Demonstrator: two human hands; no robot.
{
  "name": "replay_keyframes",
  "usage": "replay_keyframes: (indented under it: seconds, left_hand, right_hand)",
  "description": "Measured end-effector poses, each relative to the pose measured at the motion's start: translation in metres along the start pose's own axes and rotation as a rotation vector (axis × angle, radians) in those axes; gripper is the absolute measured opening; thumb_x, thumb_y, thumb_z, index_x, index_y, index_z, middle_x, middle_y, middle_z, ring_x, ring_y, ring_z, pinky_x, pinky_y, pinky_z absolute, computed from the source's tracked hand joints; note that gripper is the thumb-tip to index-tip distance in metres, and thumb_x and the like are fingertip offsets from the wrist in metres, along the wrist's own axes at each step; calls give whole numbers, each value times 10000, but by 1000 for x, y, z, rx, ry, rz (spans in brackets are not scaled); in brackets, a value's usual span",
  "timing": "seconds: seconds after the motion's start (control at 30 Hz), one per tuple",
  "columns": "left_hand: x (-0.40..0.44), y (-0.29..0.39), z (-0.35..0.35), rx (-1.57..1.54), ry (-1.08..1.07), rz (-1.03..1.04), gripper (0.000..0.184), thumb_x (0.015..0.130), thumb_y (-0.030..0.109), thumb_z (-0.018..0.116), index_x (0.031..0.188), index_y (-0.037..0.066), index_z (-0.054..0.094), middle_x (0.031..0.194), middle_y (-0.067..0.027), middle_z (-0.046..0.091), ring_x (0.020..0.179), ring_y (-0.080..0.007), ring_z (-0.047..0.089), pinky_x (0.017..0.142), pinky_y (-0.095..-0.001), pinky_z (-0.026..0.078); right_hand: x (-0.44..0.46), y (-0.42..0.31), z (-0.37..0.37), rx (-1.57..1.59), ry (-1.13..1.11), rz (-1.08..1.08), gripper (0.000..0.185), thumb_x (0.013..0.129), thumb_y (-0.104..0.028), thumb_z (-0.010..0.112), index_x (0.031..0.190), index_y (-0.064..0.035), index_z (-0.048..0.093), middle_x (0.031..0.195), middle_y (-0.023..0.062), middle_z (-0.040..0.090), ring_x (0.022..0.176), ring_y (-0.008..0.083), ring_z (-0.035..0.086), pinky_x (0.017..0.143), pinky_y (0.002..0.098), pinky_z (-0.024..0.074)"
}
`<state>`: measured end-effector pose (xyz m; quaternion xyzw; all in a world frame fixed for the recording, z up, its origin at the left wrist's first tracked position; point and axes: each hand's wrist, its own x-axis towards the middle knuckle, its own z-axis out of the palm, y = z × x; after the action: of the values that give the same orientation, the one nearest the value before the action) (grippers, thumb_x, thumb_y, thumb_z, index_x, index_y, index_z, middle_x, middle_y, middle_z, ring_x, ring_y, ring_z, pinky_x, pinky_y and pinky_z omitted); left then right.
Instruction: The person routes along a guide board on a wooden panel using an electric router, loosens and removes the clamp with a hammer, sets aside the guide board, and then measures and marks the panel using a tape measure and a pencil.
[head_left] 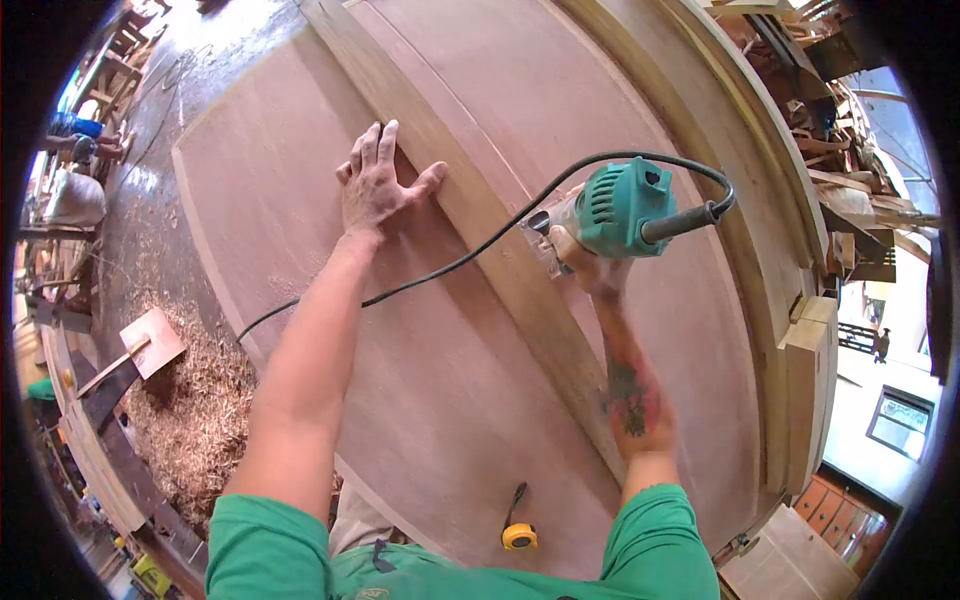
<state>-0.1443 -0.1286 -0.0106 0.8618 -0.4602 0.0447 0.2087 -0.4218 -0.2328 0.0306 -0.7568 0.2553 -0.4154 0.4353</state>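
A green corded trim router [615,210] is gripped in my right hand [590,265], its clear base against the raised wooden strip [500,270] that runs across the large wooden panel [400,370]. My fingers wrap round the lower body of the tool, partly hidden by it. My left hand [378,185] lies with fingers spread on the panel, its thumb and fingertips at the strip's near edge. The black power cord [455,265] loops from the router's top and passes across the panel under my left forearm. The bit is out of sight.
A yellow tape measure [519,537] lies on the panel close to my body. Wood shavings [190,420] and a flat board with a handle [152,343] are on the floor at left. Thick curved timber [740,150] edges the right side, with stacked scrap wood [850,180] beyond.
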Motion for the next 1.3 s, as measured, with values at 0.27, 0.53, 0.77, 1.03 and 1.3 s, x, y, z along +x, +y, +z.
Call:
replay_keyframes:
  seconds: [0.27,0.53,0.77,1.03,1.3]
  left_hand:
    - [2,-1,-1,-4,16,13,940,790,742,584,1478,137,371,1494,-128,380,1410,-234,318,1116,-426,240]
    - [3,-1,-2,-12,16,14,951,792,743,577,1477,115,374,1500,-143,377,1423,-243,302,1126,-425,226]
    - [4,1,-2,-17,11,2,956,791,744,575,1478,110,376,1507,-152,375,1425,-254,305,1135,-431,210]
    - [5,0,-4,-13,-36,-20,949,805,737,556,1495,117,356,1546,-144,335,1455,-260,259,1163,-437,174]
    - [7,-1,-4,-3,-26,-28,989,788,766,545,1498,105,351,1550,-145,327,1465,-241,234,1172,-425,159]
  right_hand:
    - [-24,-17,-16,4,54,84,425,695,9,707,1102,-13,586,966,57,619,861,160,606,774,334,515]
    - [-41,-13,-28,64,27,56,462,704,23,688,1148,-9,565,1018,63,615,888,165,608,779,333,516]
    - [-54,-10,-43,65,59,26,456,685,0,703,1120,-18,566,1018,66,610,897,159,601,783,328,512]
    - [-77,-18,-59,47,51,25,457,682,-5,705,1116,-21,563,1019,67,606,899,158,598,784,328,511]
    - [-98,-20,-76,43,40,37,458,678,-11,707,1112,-24,560,1021,68,602,902,157,596,785,327,510]
